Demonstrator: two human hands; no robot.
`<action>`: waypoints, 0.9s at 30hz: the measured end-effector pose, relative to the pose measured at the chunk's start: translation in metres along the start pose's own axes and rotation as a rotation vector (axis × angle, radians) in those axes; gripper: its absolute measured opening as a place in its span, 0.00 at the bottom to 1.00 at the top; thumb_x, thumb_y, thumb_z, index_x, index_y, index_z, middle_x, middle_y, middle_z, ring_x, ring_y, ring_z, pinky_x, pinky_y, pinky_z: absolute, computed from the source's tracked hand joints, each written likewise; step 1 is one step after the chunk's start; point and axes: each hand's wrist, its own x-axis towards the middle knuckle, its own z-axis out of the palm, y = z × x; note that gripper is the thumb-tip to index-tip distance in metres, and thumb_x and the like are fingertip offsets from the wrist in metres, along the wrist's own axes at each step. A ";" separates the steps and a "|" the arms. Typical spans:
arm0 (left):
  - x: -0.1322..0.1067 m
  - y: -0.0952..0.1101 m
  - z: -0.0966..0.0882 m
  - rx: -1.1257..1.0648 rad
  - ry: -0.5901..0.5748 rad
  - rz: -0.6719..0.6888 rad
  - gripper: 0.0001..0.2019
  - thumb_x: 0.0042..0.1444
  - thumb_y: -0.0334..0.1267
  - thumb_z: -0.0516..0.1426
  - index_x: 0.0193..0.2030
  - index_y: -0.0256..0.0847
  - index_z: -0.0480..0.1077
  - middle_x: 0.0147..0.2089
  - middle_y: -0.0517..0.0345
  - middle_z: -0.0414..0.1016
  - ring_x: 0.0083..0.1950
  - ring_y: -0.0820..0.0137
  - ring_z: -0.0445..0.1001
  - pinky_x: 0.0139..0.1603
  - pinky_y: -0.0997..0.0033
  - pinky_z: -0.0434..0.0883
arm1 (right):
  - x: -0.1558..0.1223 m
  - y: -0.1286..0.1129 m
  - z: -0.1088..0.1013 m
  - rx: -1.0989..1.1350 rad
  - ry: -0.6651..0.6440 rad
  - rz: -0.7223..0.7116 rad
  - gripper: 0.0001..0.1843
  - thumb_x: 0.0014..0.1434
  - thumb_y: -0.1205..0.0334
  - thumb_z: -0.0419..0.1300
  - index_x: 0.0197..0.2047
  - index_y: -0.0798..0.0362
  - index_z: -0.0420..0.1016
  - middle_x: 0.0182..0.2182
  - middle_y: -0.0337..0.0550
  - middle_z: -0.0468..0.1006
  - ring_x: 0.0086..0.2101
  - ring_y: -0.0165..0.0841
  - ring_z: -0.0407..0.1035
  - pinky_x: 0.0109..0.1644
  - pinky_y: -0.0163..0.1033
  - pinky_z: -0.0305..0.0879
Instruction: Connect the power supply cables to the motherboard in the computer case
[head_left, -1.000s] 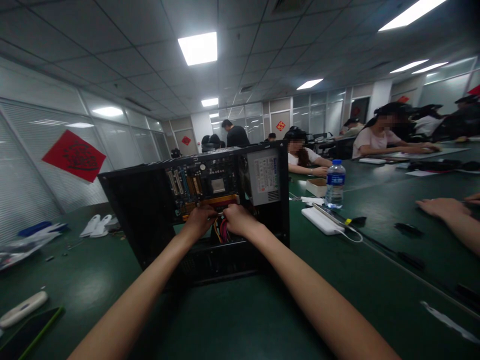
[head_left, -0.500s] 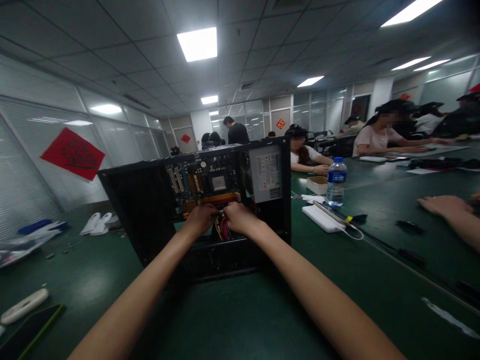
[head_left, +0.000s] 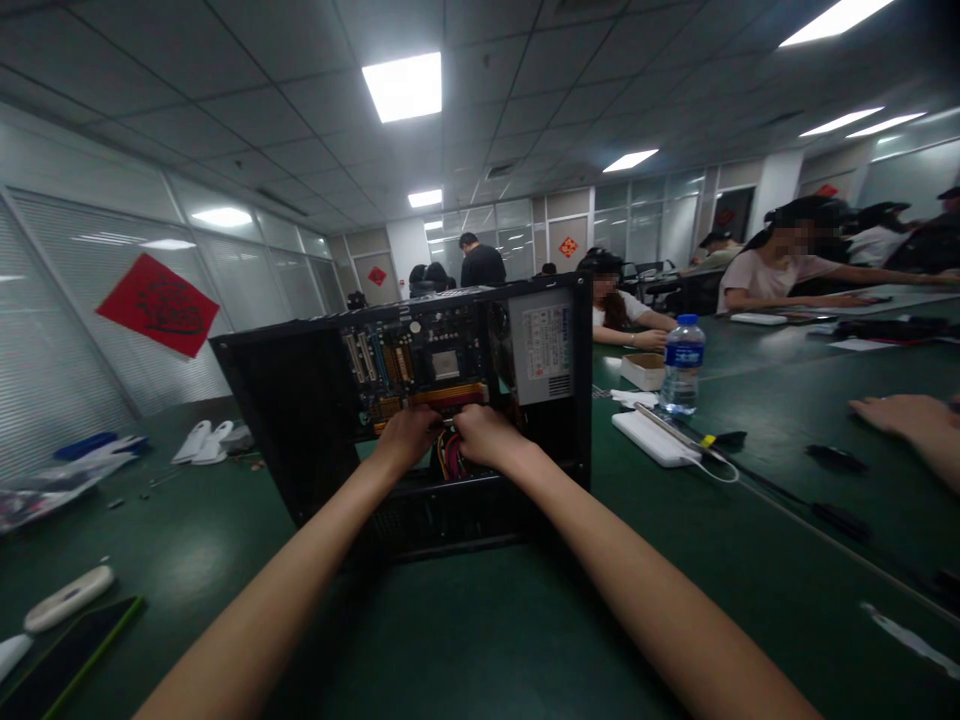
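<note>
Computer case: the black case (head_left: 281,410) stands on the green tabletop (head_left: 420,640) directly in front of the person, its open side facing the camera.
Inside the case, middle: a motherboard (head_left: 416,345) with pale expansion slots (head_left: 362,357) toward its left, a square metallic chip (head_left: 444,364) further right, and orange-yellow slots (head_left: 465,395) along its lower part.
Inside the case, upper right: a grey power supply (head_left: 541,350) with a printed label, filling that corner.
Inside the case, below the board: a bundle of coloured cables (head_left: 452,457), red and yellow among them, showing between the two hands.
Left hand: the left hand (head_left: 409,438) reaches into the case at the motherboard's lower edge; its grip is narrow, fingers bent, but what lies between the fingertips cannot be told.
Right hand: the right hand (head_left: 486,437) is just beside it, over the cables; its grip is narrow too, and whether it holds anything is hidden.
Bottle: a clear bottle (head_left: 682,372) with a blue cap stands upright right of the case.
Small box: a pale, open-topped box (head_left: 637,377) sits just behind the bottle; its contents are too dim to tell.
Plastic bag: a clear bag (head_left: 56,490) lies at far left, its contents blurred.
</note>
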 end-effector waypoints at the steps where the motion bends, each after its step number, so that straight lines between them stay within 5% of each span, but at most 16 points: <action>1: 0.000 0.001 -0.001 0.005 -0.012 0.001 0.10 0.61 0.35 0.58 0.46 0.41 0.79 0.45 0.50 0.81 0.48 0.59 0.79 0.44 0.68 0.72 | 0.000 0.000 0.000 -0.001 -0.004 0.002 0.17 0.57 0.69 0.56 0.47 0.60 0.81 0.46 0.61 0.79 0.45 0.46 0.77 0.45 0.41 0.70; 10: -0.001 0.009 -0.006 0.101 -0.059 -0.072 0.13 0.64 0.39 0.54 0.49 0.45 0.79 0.48 0.52 0.81 0.50 0.57 0.79 0.44 0.65 0.72 | -0.002 -0.003 -0.002 -0.030 -0.042 -0.012 0.18 0.60 0.70 0.53 0.48 0.59 0.80 0.46 0.60 0.79 0.45 0.46 0.76 0.45 0.42 0.70; 18: -0.003 0.013 -0.009 0.146 -0.067 -0.087 0.14 0.65 0.42 0.53 0.48 0.43 0.79 0.48 0.48 0.81 0.48 0.54 0.80 0.42 0.62 0.72 | -0.006 -0.001 -0.001 -0.076 0.142 -0.044 0.16 0.62 0.68 0.53 0.48 0.58 0.78 0.49 0.58 0.74 0.52 0.46 0.67 0.50 0.43 0.68; 27: -0.006 0.015 -0.014 0.063 -0.099 -0.112 0.13 0.65 0.42 0.53 0.49 0.43 0.76 0.48 0.47 0.81 0.49 0.54 0.80 0.44 0.61 0.72 | -0.003 -0.003 0.000 -0.049 0.112 -0.059 0.16 0.62 0.75 0.51 0.48 0.58 0.76 0.50 0.55 0.72 0.50 0.41 0.66 0.50 0.40 0.67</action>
